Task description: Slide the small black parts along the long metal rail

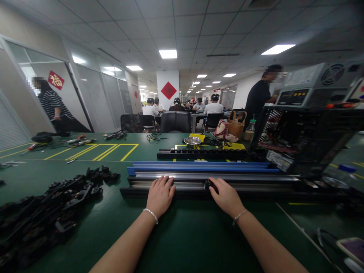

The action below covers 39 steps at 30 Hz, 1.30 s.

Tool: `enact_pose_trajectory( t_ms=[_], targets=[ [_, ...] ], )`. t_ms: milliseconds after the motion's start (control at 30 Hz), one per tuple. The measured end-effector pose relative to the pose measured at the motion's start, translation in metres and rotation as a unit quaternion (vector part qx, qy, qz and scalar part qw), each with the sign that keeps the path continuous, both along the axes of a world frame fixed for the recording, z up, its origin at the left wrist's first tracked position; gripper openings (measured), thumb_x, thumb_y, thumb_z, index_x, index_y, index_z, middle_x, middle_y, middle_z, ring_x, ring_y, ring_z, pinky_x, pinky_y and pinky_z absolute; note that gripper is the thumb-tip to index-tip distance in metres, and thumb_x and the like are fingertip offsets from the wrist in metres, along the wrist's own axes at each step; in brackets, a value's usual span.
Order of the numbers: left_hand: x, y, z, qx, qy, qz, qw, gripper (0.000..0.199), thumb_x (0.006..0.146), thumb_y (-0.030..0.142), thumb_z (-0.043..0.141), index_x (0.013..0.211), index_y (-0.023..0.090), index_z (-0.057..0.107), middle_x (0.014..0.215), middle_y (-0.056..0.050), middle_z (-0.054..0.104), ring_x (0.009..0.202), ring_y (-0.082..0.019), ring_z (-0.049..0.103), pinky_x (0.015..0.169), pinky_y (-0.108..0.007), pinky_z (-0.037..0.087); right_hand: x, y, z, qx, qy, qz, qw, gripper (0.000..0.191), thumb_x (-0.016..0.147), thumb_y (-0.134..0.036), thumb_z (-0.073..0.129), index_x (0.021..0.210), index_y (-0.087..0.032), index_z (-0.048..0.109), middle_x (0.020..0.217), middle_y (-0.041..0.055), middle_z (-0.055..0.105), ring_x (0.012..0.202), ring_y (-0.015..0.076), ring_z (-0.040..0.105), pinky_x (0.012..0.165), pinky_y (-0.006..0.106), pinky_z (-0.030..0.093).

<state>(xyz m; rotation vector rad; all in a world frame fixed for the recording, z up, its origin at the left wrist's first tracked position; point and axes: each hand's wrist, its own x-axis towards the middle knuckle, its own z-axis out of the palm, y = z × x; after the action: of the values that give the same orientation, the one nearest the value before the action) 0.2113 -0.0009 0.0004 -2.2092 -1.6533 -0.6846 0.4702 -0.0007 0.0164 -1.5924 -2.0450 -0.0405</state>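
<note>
A long black and silver metal rail [187,187] lies crosswise in front of me on the green table. My left hand [159,194] rests palm down on it, fingers stretched over the rail and the thumb held apart near its front edge. Further right, my right hand [226,196] has its fingers and thumb closed round a small black part [208,185] sitting in the rail's channel. The hand covers much of that part. Behind lie another silver rail [193,176] and a blue rail [199,167], parallel to the first.
A pile of black parts [57,212] spreads over the left. Beyond the rails sit a black strip [201,153] holding small parts and a metal bowl [192,141]. An open computer case [301,136] stands at right. Hand tools [81,141] lie far left; people are in the background.
</note>
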Motion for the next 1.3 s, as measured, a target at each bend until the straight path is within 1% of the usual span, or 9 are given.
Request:
enact_pose_trajectory(
  t_ms=[167, 300, 600, 1033, 1133, 1300],
  targets=[
    [0.000, 0.000, 0.001, 0.000, 0.004, 0.001, 1.000, 0.039, 0.090, 0.038, 0.035, 0.120, 0.022, 0.054, 0.123, -0.007, 0.057, 0.120, -0.023, 0.045, 0.101, -0.042, 0.034, -0.002, 0.000, 0.000, -0.001, 0.020, 0.019, 1.000, 0.033, 0.083, -0.026, 0.042, 0.112, -0.018, 0.055, 0.105, 0.0066, 0.061, 0.093, 0.0180, 0.057, 0.084, 0.030, 0.045],
    [0.001, 0.000, 0.001, 0.006, 0.002, 0.000, 1.000, 0.037, 0.090, 0.037, 0.035, 0.120, 0.024, 0.054, 0.122, -0.006, 0.057, 0.119, -0.023, 0.046, 0.100, -0.041, 0.035, -0.003, 0.001, -0.003, 0.007, 0.027, 0.031, 0.999, 0.030, 0.082, -0.025, 0.043, 0.109, -0.020, 0.055, 0.104, 0.0061, 0.061, 0.091, 0.0174, 0.058, 0.084, 0.031, 0.044],
    [0.001, 0.000, 0.000, 0.005, 0.000, 0.000, 1.000, 0.038, 0.090, 0.037, 0.035, 0.120, 0.024, 0.054, 0.124, -0.006, 0.056, 0.120, -0.023, 0.045, 0.101, -0.042, 0.034, -0.004, -0.001, -0.004, 0.011, 0.022, 0.050, 0.998, 0.031, 0.081, -0.023, 0.043, 0.109, -0.018, 0.055, 0.103, 0.0067, 0.062, 0.090, 0.0171, 0.059, 0.083, 0.030, 0.045],
    [0.001, 0.000, 0.000, -0.002, 0.012, 0.005, 1.000, 0.040, 0.091, 0.039, 0.032, 0.122, 0.022, 0.052, 0.125, -0.006, 0.055, 0.121, -0.023, 0.044, 0.101, -0.041, 0.034, -0.007, -0.006, 0.003, -0.014, 0.030, 0.050, 0.998, 0.027, 0.079, -0.023, 0.044, 0.104, -0.018, 0.053, 0.096, 0.0052, 0.063, 0.087, 0.0165, 0.058, 0.079, 0.029, 0.044],
    [0.002, 0.000, 0.000, -0.002, 0.013, 0.004, 1.000, 0.040, 0.091, 0.038, 0.032, 0.122, 0.022, 0.052, 0.125, -0.006, 0.055, 0.121, -0.023, 0.044, 0.101, -0.041, 0.033, -0.008, -0.007, 0.003, -0.021, 0.033, 0.058, 0.998, 0.027, 0.079, -0.022, 0.044, 0.103, -0.019, 0.053, 0.095, 0.0047, 0.063, 0.087, 0.0163, 0.058, 0.079, 0.029, 0.044],
    [0.002, -0.001, 0.002, 0.000, 0.016, 0.007, 1.000, 0.038, 0.091, 0.037, 0.035, 0.121, 0.022, 0.053, 0.124, -0.006, 0.057, 0.120, -0.023, 0.045, 0.100, -0.041, 0.034, -0.011, -0.007, 0.002, -0.028, 0.040, 0.076, 0.996, 0.030, 0.077, -0.022, 0.045, 0.107, -0.017, 0.052, 0.099, 0.0060, 0.062, 0.089, 0.0164, 0.058, 0.081, 0.029, 0.044]
  ],
)
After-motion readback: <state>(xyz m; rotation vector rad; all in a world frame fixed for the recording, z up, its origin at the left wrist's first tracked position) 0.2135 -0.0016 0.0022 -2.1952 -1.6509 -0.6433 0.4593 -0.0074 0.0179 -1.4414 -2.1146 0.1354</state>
